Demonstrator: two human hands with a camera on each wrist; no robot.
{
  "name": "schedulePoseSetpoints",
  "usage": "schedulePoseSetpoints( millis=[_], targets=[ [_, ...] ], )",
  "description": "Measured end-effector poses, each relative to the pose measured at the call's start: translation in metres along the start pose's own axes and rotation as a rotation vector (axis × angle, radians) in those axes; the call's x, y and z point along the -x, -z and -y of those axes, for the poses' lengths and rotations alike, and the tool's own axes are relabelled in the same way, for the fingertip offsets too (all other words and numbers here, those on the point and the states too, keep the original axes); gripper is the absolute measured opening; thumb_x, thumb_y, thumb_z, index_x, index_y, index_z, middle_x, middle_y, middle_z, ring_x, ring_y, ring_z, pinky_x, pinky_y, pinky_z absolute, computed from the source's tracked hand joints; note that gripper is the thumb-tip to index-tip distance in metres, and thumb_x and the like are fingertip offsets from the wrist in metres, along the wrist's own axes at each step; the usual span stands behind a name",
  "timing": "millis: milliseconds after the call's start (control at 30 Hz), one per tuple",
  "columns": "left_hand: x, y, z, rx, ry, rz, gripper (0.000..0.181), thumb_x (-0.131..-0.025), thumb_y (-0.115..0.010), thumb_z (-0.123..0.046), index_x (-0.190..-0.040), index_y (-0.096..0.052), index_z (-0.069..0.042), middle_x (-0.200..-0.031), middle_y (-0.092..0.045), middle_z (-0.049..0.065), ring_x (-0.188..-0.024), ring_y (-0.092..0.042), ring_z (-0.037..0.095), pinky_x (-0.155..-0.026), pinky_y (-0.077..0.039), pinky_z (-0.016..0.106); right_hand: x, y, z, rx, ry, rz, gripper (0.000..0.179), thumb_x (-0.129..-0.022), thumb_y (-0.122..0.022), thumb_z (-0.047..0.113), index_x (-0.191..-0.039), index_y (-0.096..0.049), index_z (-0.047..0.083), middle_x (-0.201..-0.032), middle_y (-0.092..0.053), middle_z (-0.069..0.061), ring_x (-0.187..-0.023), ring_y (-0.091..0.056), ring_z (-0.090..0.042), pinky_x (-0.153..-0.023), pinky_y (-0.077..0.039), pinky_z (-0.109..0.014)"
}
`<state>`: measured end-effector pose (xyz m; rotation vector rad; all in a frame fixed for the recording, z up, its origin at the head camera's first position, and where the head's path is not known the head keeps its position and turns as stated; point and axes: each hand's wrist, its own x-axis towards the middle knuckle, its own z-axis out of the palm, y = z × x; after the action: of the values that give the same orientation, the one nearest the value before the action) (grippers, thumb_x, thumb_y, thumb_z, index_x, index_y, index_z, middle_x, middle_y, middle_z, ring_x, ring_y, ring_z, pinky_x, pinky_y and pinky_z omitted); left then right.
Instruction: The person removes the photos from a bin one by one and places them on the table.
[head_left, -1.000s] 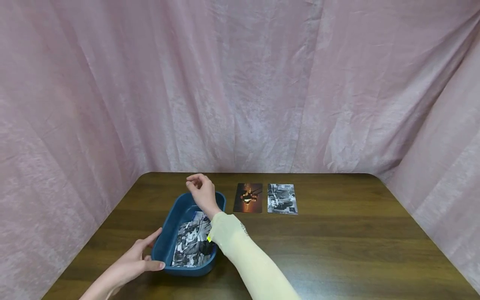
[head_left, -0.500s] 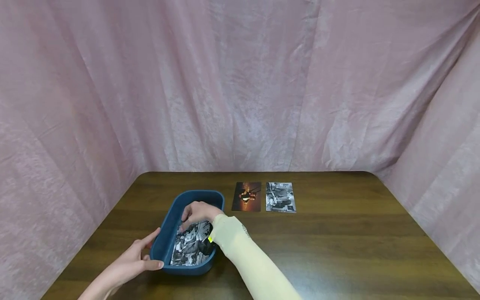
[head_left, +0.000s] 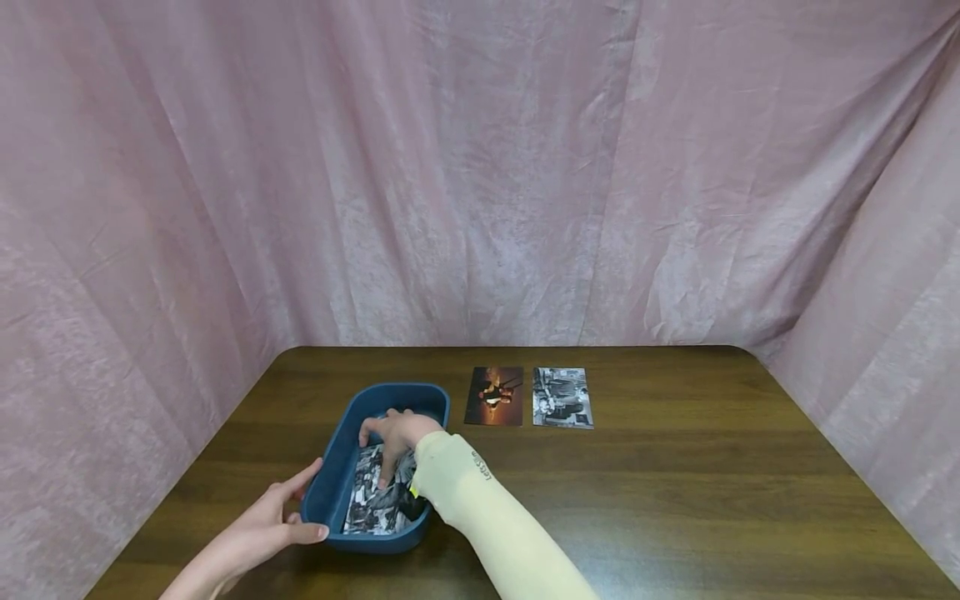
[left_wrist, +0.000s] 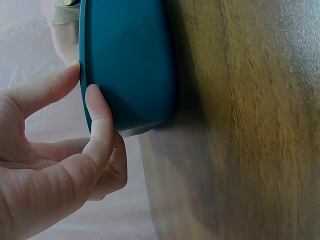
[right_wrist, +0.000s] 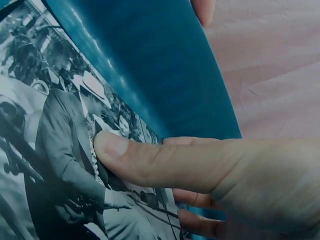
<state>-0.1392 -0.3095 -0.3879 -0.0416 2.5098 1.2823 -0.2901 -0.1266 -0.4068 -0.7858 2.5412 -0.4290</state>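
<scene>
A blue rectangular bin (head_left: 330, 492) with rounded corners stands on the table's left part. My left hand (head_left: 262, 521) grips its near-left corner; in the left wrist view the thumb (left_wrist: 97, 102) lies against the outer wall, another fingertip at the rim. Inside the bin lies a black-and-white photo (head_left: 367, 500) of a person in a suit and hat. My right hand (head_left: 397, 433) reaches into the bin over it. In the right wrist view the right thumb (right_wrist: 130, 155) lies on the photo's face, with the other fingers curled at its edge, partly hidden.
Right of the bin, a dark orange-toned photo (head_left: 495, 396) and a second black-and-white photo (head_left: 563, 398) lie side by side near the back of the brown wooden table (head_left: 675, 475). Pink curtains (head_left: 525, 167) hang behind and at both sides.
My right hand has come down from above the bin's far end into it, its fingers spreading onto the photo. The left hand has kept its hold on the corner.
</scene>
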Motion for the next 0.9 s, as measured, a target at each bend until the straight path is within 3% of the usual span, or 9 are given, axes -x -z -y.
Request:
schedulePoseSetpoints(
  millis=[200,433,567,700,800,900],
  targets=[
    [0.002,0.001,0.001,0.015,-0.010,0.010,0.096,-0.085,-0.073,-0.011,-0.157,-0.012,0.000,-0.115,-0.030,0.019,-0.063,-0.039,0.010,-0.062,-0.036,0.025,-0.003,0.003,0.003,0.025,0.016,-0.006,0.060,-0.071,-0.089,0.026,-0.120,-0.058,0.041,-0.139,-0.051,0.008,-0.119,-0.045,-0.017,-0.093,-0.049,-0.039],
    [0.002,-0.001,-0.001,0.004,-0.011,-0.008,0.096,-0.084,-0.075,-0.011,-0.158,-0.014,-0.001,-0.115,-0.030,0.018,-0.066,-0.039,0.011,-0.065,-0.037,0.026,0.001,0.020,0.001,0.016,0.016,0.003,0.042,-0.081,-0.079,0.004,-0.114,-0.067,0.027,-0.125,-0.062,0.005,-0.091,-0.057,-0.012,-0.069,-0.050,-0.027],
    [0.000,0.000,-0.003,0.009,0.004,-0.002,0.096,-0.084,-0.075,-0.012,-0.158,-0.014,-0.003,-0.117,-0.028,0.018,-0.068,-0.038,0.012,-0.065,-0.037,0.027,0.005,0.032,-0.003,-0.006,0.038,0.008,0.034,-0.081,-0.078,0.004,-0.108,-0.071,0.024,-0.120,-0.064,0.006,-0.095,-0.059,-0.011,-0.072,-0.051,-0.028],
    [-0.001,0.000,-0.002,0.013,0.013,-0.003,0.097,-0.084,-0.075,-0.012,-0.158,-0.014,-0.003,-0.117,-0.029,0.019,-0.067,-0.038,0.013,-0.065,-0.037,0.027,0.010,0.039,-0.007,-0.010,0.079,-0.002,0.026,-0.083,-0.078,0.006,-0.102,-0.074,0.022,-0.118,-0.065,0.006,-0.088,-0.055,-0.010,-0.068,-0.047,-0.026],
    [-0.001,-0.001,-0.002,0.020,0.017,0.001,0.097,-0.083,-0.075,-0.011,-0.158,-0.014,-0.002,-0.116,-0.029,0.018,-0.065,-0.038,0.011,-0.064,-0.036,0.027,0.014,0.042,-0.011,-0.025,0.108,0.006,0.022,-0.085,-0.076,0.007,-0.100,-0.075,0.024,-0.124,-0.064,0.006,-0.083,-0.051,-0.013,-0.064,-0.042,-0.026],
    [-0.001,-0.001,-0.003,0.018,0.019,0.001,0.096,-0.084,-0.074,-0.011,-0.158,-0.014,-0.001,-0.114,-0.029,0.017,-0.064,-0.037,0.011,-0.064,-0.036,0.027,0.017,0.046,-0.014,-0.015,0.153,0.012,0.022,-0.087,-0.074,0.011,-0.103,-0.077,0.025,-0.132,-0.063,0.007,-0.093,-0.057,-0.009,-0.066,-0.042,-0.024]
  ],
)
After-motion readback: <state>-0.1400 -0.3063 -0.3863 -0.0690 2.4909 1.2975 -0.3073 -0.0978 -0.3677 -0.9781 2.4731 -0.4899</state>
